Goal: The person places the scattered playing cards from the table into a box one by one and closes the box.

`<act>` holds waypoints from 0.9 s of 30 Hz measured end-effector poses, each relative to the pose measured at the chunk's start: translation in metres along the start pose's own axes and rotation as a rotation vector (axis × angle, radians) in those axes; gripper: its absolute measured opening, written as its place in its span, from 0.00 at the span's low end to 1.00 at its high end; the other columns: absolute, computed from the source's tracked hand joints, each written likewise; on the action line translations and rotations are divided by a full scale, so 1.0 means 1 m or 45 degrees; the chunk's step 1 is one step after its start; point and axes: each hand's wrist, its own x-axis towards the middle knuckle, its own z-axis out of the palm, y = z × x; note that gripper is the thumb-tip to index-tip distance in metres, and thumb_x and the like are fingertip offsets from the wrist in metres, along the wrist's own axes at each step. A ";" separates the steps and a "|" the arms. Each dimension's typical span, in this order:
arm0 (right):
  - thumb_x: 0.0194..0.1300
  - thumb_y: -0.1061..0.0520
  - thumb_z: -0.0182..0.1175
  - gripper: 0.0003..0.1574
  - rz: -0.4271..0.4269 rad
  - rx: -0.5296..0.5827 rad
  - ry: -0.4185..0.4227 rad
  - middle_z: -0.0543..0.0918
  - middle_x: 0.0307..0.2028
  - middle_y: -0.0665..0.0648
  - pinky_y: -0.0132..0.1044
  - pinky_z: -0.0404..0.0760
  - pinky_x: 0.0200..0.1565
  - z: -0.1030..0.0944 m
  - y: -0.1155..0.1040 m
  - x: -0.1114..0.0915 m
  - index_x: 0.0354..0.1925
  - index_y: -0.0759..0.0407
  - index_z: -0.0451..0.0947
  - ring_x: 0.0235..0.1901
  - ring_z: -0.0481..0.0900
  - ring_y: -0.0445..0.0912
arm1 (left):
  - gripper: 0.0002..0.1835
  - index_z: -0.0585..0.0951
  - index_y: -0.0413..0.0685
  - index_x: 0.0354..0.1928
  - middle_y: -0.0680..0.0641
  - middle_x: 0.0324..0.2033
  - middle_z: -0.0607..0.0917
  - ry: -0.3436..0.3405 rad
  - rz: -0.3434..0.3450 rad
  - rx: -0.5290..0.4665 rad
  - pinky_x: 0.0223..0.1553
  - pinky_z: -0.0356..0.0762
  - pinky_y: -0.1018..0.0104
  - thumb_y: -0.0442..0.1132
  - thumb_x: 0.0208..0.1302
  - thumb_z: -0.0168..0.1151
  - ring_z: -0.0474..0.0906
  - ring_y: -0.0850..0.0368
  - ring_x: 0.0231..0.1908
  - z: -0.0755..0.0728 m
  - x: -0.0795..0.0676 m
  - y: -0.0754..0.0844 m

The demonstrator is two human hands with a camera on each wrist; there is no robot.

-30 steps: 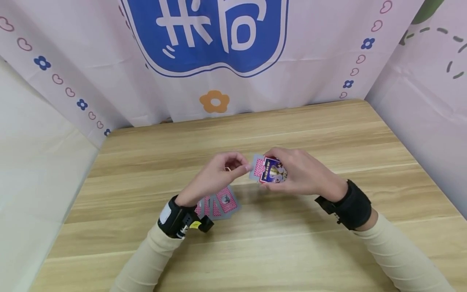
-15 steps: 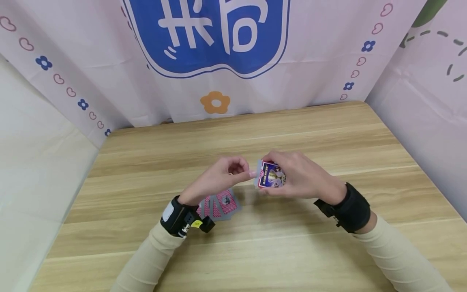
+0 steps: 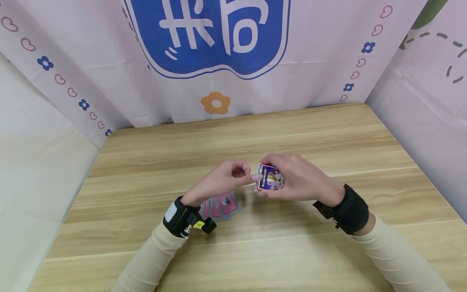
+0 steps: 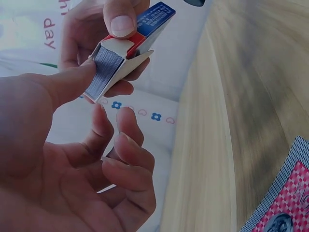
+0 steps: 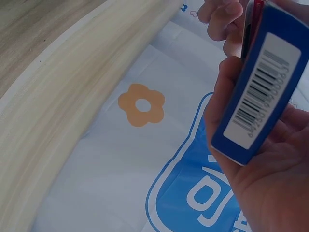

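My right hand (image 3: 300, 176) grips a blue and red playing-card box (image 3: 271, 178) by its edges, above the table. The box's open end faces left. In the left wrist view, a deck of playing cards (image 4: 107, 67) fills that end, its edges level with the opening and loose flaps beside it. My left hand (image 3: 226, 178) presses its straight thumb on the card edges, while its other fingers are loosely bent and hold nothing. In the right wrist view, the box side shows a barcode label (image 5: 263, 92). Several red-backed playing cards (image 3: 227, 202) lie fanned on the table below my left wrist.
The wood-grain table (image 3: 292, 251) stretches out on all sides of the hands. A white printed curtain (image 3: 310, 81) hangs along its back edge, with a pale sheet at the left. Each wrist wears a black strap (image 3: 346, 209) with a small camera.
The deck, first sticking out of the box, has slid right into it under my left thumb. Both hands have shifted slightly lower in the head view. The fanned cards stay put.
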 end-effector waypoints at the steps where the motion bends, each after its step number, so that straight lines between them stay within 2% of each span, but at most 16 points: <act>1: 0.45 0.36 0.69 0.40 -0.001 0.002 -0.001 0.80 0.33 0.50 0.30 0.79 0.23 0.000 0.000 0.000 0.48 0.59 0.72 0.26 0.75 0.35 | 0.20 0.76 0.54 0.33 0.50 0.29 0.77 -0.002 0.001 0.004 0.30 0.68 0.61 0.63 0.58 0.58 0.70 0.57 0.30 0.000 0.000 0.000; 5: 0.45 0.36 0.69 0.40 0.006 -0.004 -0.006 0.81 0.34 0.51 0.31 0.79 0.23 0.000 0.001 -0.001 0.49 0.59 0.71 0.26 0.75 0.36 | 0.19 0.77 0.54 0.34 0.50 0.30 0.79 -0.006 0.018 0.103 0.28 0.71 0.63 0.62 0.63 0.54 0.72 0.57 0.29 -0.001 0.001 -0.001; 7: 0.45 0.36 0.69 0.40 0.015 -0.010 -0.009 0.80 0.34 0.51 0.31 0.79 0.24 0.000 0.001 -0.001 0.50 0.58 0.71 0.26 0.75 0.36 | 0.19 0.77 0.54 0.34 0.49 0.29 0.80 0.009 -0.002 0.226 0.25 0.72 0.63 0.61 0.65 0.52 0.72 0.58 0.27 -0.003 0.000 -0.003; 9: 0.45 0.37 0.70 0.41 0.025 -0.014 -0.015 0.81 0.35 0.51 0.32 0.79 0.25 -0.001 0.001 -0.001 0.50 0.58 0.71 0.27 0.75 0.36 | 0.18 0.77 0.51 0.35 0.49 0.27 0.80 0.014 -0.051 0.374 0.22 0.73 0.62 0.58 0.65 0.55 0.73 0.58 0.24 -0.006 0.000 -0.005; 11: 0.45 0.38 0.70 0.41 0.034 -0.011 -0.022 0.81 0.36 0.52 0.33 0.80 0.26 -0.001 0.001 -0.001 0.51 0.58 0.71 0.28 0.75 0.37 | 0.19 0.77 0.48 0.36 0.50 0.26 0.79 -0.001 -0.123 0.596 0.28 0.73 0.61 0.57 0.61 0.60 0.72 0.57 0.25 -0.008 -0.001 -0.008; 15: 0.44 0.38 0.71 0.41 0.050 -0.003 -0.036 0.81 0.36 0.52 0.34 0.81 0.28 -0.001 0.001 0.000 0.51 0.58 0.71 0.30 0.76 0.37 | 0.27 0.78 0.46 0.30 0.49 0.29 0.76 -0.079 -0.296 1.000 0.44 0.66 0.53 0.63 0.45 0.70 0.67 0.50 0.35 -0.008 -0.003 -0.012; 17: 0.44 0.38 0.71 0.40 0.054 -0.004 -0.039 0.81 0.36 0.51 0.34 0.80 0.28 -0.001 0.001 0.000 0.50 0.58 0.71 0.30 0.76 0.37 | 0.30 0.77 0.48 0.26 0.49 0.29 0.75 -0.101 -0.372 1.122 0.47 0.64 0.49 0.67 0.37 0.71 0.64 0.47 0.40 -0.006 -0.004 -0.014; 19: 0.45 0.37 0.70 0.40 0.057 -0.010 -0.039 0.81 0.36 0.51 0.33 0.80 0.28 0.000 0.001 -0.001 0.50 0.57 0.71 0.29 0.75 0.37 | 0.32 0.76 0.48 0.21 0.47 0.29 0.75 -0.099 -0.414 1.172 0.48 0.64 0.48 0.69 0.32 0.72 0.63 0.45 0.41 -0.004 -0.004 -0.015; 22: 0.45 0.37 0.70 0.40 0.056 -0.017 -0.040 0.81 0.36 0.51 0.33 0.80 0.28 0.000 0.001 -0.001 0.50 0.58 0.71 0.29 0.75 0.36 | 0.31 0.76 0.49 0.18 0.47 0.28 0.75 -0.081 -0.423 1.191 0.48 0.65 0.49 0.69 0.29 0.74 0.62 0.44 0.42 -0.002 -0.004 -0.018; 27: 0.44 0.37 0.70 0.41 0.071 -0.020 -0.054 0.81 0.36 0.51 0.33 0.80 0.29 0.000 0.000 -0.001 0.51 0.58 0.71 0.29 0.75 0.37 | 0.26 0.76 0.50 0.14 0.51 0.22 0.76 -0.120 -0.329 1.148 0.43 0.63 0.56 0.63 0.35 0.75 0.67 0.52 0.35 -0.005 -0.003 -0.019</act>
